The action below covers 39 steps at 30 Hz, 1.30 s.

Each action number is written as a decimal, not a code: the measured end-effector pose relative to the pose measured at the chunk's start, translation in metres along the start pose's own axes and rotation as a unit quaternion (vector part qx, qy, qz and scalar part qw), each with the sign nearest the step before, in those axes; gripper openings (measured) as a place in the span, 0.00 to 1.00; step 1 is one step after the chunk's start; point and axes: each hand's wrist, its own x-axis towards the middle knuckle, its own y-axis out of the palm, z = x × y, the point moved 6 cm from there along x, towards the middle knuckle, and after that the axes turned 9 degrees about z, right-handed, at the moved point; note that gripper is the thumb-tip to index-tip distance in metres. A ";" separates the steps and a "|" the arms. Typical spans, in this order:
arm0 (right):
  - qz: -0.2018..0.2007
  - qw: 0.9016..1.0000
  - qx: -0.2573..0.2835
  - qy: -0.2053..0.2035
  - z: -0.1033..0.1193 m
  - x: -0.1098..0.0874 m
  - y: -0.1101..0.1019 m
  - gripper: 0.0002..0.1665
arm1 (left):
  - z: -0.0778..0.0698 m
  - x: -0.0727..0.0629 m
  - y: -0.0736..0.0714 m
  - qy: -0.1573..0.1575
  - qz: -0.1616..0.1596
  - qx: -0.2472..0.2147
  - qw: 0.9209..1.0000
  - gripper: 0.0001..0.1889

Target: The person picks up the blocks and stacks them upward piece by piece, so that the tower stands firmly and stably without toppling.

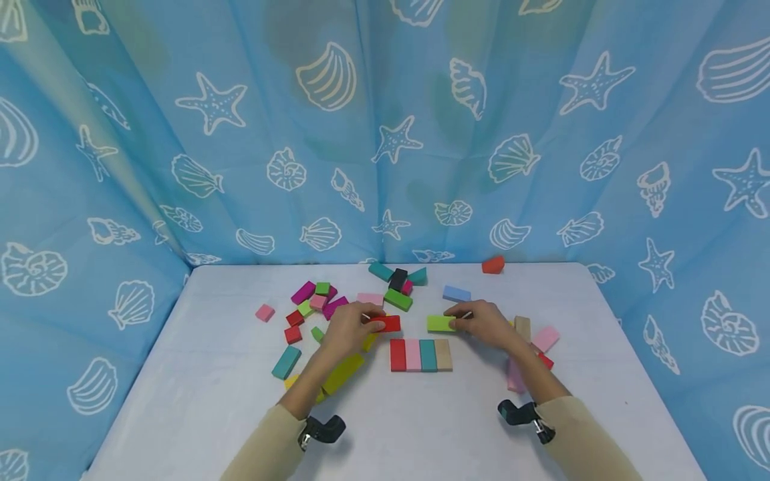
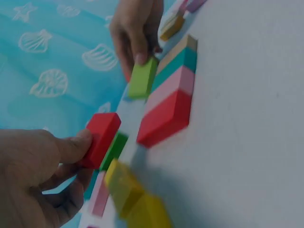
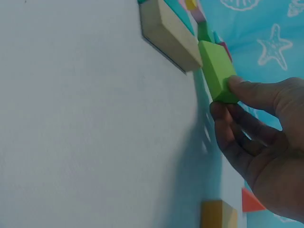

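Observation:
My left hand (image 1: 351, 327) pinches a red block (image 1: 389, 324) by one end, between thumb and fingers. Opposite it, my right hand (image 1: 484, 322) pinches a light green block (image 1: 440, 323) the same way. Both blocks are held just beyond a row of blocks standing side by side: a red one (image 1: 398, 355), a pink one (image 1: 412, 355), a teal one (image 1: 428, 355) and a tan one (image 1: 443, 355). In the left wrist view the held red block (image 2: 101, 140) and the light green block (image 2: 142, 80) are apart, with a gap between them.
Many loose blocks lie left of the row, including a teal block (image 1: 287, 362) and a long yellow-green block (image 1: 343, 373). Behind lie a green block (image 1: 398, 299), a black block (image 1: 398, 278) and a blue block (image 1: 457, 293). Pink (image 1: 545, 339) and tan blocks (image 1: 522, 328) lie by the right forearm.

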 end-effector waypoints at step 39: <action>0.022 1.000 -0.006 0.020 0.006 0.010 0.024 0.13 | -0.013 0.028 0.046 0.031 0.037 0.149 0.988 0.17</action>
